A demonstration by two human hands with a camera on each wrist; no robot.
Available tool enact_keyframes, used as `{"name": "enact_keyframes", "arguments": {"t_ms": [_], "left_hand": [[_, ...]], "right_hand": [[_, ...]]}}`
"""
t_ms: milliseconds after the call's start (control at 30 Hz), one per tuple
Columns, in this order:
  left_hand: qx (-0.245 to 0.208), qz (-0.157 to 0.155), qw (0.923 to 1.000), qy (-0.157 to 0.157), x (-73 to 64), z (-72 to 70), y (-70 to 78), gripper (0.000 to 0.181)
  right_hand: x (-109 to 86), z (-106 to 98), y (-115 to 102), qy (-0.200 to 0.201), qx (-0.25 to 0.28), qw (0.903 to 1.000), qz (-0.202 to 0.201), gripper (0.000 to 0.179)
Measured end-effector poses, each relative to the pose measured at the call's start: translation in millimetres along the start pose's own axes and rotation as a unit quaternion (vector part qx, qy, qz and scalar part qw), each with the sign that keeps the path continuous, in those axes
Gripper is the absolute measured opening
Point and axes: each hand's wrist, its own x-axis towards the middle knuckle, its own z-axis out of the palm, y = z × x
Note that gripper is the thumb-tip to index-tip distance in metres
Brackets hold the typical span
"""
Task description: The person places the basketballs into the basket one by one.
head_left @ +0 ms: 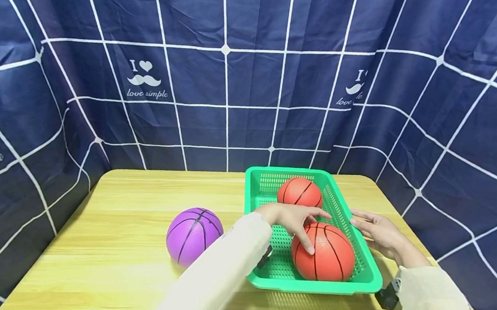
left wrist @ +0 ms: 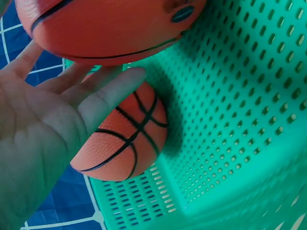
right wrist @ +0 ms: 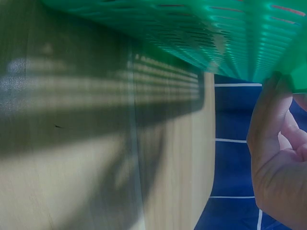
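Observation:
A green perforated basket (head_left: pixel 258 282) holds two orange basketballs. One basketball (head_left: pixel 333 258) sits at the near right; the other basketball (head_left: pixel 300 192) lies at the far end. My left hand (head_left: pixel 292 216) reaches over the basket's left side, thumb across the near ball and fingers spread along its far side. In the left wrist view those fingers (left wrist: pixel 115 91) are fairly straight, right beside the ball, with the far ball behind them. My right hand (head_left: pixel 380 235) is outside the basket's right wall, straight fingertips touching it just below the rim, as the right wrist view also shows.
A purple ball (head_left: pixel 193 237) with black lines rests on the wooden table (head_left: pixel 135 214), left of the basket. Behind and on both sides hangs a dark blue curtain (head_left: pixel 254 90) with white grid lines. The table's right edge runs close beyond the right hand.

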Motion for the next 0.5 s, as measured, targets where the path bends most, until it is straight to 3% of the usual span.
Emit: {"name": "enact_keyframes", "arguments": {"t_ms": [233,333,500], "left_hand": [[0.071,0.056,0.9952,0.039,-14.0,-18.1,4.8,0.092],[0.078,0.074,0.9926,0.057,-22.9,-28.5,3.4,0.09],[0.051,0.104,0.9904,0.075,-40.4,-46.7,-1.2,0.088]], "right_hand": [[0.1,1,1,-0.001,-0.002,1.0,-0.001,0.071],[0.2,1,2,-0.001,-0.009,1.0,-0.001,0.071],[0.5,1,4,0.0,-0.008,1.0,0.001,0.072]]}}
